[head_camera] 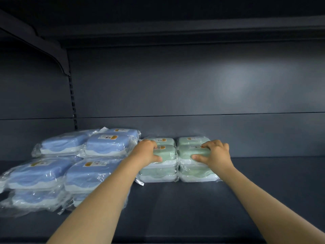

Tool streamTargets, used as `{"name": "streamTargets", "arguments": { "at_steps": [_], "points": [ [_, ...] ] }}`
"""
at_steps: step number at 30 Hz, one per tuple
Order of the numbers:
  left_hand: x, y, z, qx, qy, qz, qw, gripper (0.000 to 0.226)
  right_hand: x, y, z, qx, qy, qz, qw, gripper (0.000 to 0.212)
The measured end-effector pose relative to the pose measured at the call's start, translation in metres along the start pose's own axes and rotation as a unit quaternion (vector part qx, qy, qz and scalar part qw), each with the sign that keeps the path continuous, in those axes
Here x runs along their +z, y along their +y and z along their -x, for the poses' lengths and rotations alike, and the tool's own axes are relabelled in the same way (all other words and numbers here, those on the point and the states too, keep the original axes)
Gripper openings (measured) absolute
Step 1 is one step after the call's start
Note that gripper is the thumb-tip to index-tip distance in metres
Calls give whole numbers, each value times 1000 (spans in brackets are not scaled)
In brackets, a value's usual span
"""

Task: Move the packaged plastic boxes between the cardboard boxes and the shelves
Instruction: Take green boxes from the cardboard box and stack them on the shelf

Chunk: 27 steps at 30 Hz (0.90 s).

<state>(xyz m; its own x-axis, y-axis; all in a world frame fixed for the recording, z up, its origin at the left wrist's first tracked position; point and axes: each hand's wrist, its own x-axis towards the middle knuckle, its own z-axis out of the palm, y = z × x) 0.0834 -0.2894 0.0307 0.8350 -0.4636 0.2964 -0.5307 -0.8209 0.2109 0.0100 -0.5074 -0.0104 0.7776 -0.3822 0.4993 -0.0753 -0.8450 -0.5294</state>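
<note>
Two stacks of green packaged plastic boxes stand side by side on the dark shelf (pixel 193 205). My left hand (pixel 146 152) grips the top green box of the left stack (pixel 167 154), fingers over its top and thumb on its front. My right hand (pixel 215 154) grips the top green box of the right stack (pixel 190 152) the same way. More green boxes (pixel 193 140) stand behind them. Under each held box lies another green box (pixel 158 174).
Several blue packaged boxes (pixel 98 173) in clear wrap are piled on the left half of the shelf, touching my left forearm. The shelf's back panel (pixel 193 95) rises behind the boxes. A bracket and slotted upright (pixel 73 103) stand at the left. Bare shelf lies to the right.
</note>
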Motion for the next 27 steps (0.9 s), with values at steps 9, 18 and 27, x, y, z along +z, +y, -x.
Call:
{"name": "streamTargets", "arguments": {
  "at_steps": [9,18,27],
  "points": [
    [3,-2,-5,-15,6,12,1000,54,3,1,-5,-17,0,23,1000,64],
    [12,2,-2,-20,9,-37,999,50,0,-8,5,-6,-20,101,995,68],
    [-4,35,19,46,92,-70,992,32,-39,-32,21,-17,-113,257,960,67]
  ]
}}
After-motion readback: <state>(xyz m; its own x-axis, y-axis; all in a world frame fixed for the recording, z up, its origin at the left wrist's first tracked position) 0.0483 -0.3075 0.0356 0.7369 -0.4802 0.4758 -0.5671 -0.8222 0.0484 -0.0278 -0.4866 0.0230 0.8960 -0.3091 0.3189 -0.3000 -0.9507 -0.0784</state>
